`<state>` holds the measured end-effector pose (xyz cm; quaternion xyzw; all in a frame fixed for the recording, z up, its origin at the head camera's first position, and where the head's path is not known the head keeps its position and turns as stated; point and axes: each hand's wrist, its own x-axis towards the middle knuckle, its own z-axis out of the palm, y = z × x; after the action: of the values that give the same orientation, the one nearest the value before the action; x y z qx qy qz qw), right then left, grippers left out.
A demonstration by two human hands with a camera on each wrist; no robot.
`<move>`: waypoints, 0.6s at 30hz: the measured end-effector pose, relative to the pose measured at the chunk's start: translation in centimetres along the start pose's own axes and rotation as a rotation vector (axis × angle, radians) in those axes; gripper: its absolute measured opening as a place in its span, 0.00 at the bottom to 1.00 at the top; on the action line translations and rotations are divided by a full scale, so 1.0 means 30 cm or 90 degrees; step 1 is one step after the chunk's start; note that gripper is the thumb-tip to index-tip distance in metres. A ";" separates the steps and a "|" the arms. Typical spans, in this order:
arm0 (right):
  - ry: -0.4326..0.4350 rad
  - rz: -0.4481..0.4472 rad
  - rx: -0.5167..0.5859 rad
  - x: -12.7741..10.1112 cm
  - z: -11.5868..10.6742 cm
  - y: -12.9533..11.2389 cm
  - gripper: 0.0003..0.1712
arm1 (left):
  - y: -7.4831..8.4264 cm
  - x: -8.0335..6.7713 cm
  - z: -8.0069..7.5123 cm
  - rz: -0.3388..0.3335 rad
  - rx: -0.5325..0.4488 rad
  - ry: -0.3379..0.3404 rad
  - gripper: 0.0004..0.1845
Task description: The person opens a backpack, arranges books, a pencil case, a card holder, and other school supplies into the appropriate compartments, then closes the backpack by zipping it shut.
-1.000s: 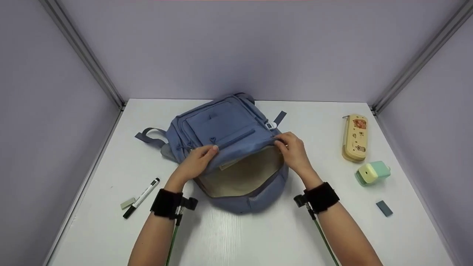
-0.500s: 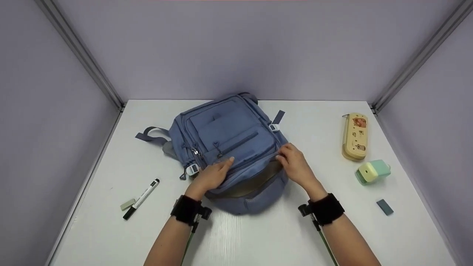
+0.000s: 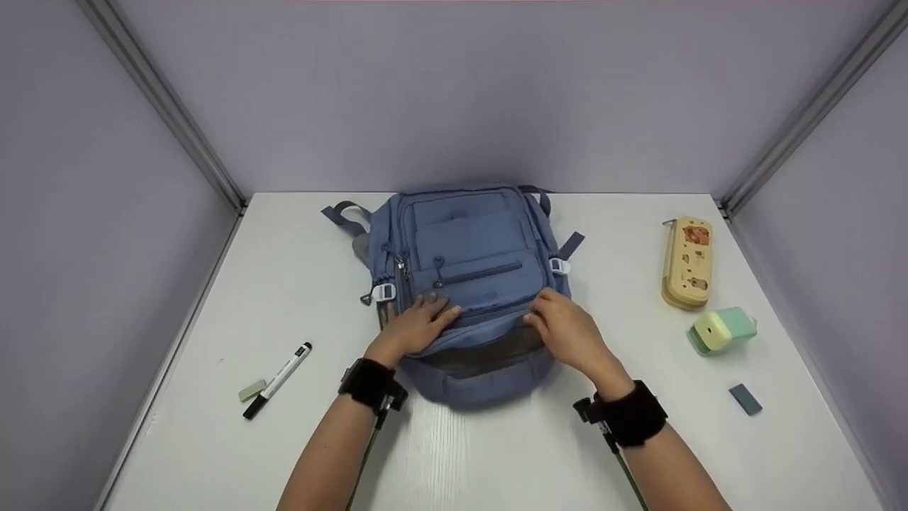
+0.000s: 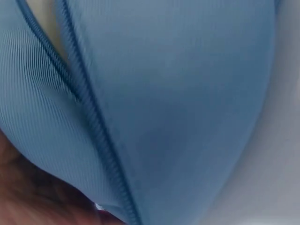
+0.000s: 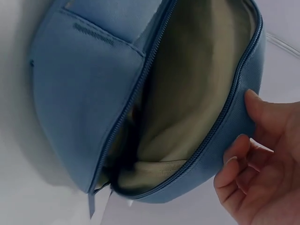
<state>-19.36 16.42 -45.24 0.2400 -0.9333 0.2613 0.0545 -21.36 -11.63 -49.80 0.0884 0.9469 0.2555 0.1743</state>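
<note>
A blue backpack (image 3: 468, 241) lies flat in the middle of the white table (image 3: 496, 454), front side up. My left hand (image 3: 418, 323) rests with fairly straight fingers on the front panel near the opening's left end. My right hand (image 3: 564, 326) lies on the panel's right edge. In the right wrist view the main compartment gapes a little, showing beige lining (image 5: 197, 84), and my right hand (image 5: 262, 164) touches the zip edge of the backpack (image 5: 79, 93) with loosely bent fingers. The left wrist view is filled with blue backpack fabric (image 4: 178, 93) and a zip; a bit of my left hand (image 4: 28, 197) shows.
A black-and-white marker (image 3: 278, 380) and a pale eraser (image 3: 252, 389) lie at the left front. On the right are a beige pencil case (image 3: 687, 261), a green sharpener (image 3: 720, 331) and a small grey-blue block (image 3: 745, 399). Lilac walls close in three sides.
Both hands brought the raised front panel down, so the wide opening is nearly closed. The backpack turned and shifted until it lies square to the table.
</note>
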 end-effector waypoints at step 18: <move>-0.137 -0.066 0.021 -0.035 0.035 0.057 0.05 | -0.042 0.052 0.018 0.069 0.100 0.005 0.47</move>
<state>-19.22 17.60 -47.19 0.3156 -0.9157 0.2461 -0.0364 -22.68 -12.06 -51.32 0.1519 0.9586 0.1896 0.1486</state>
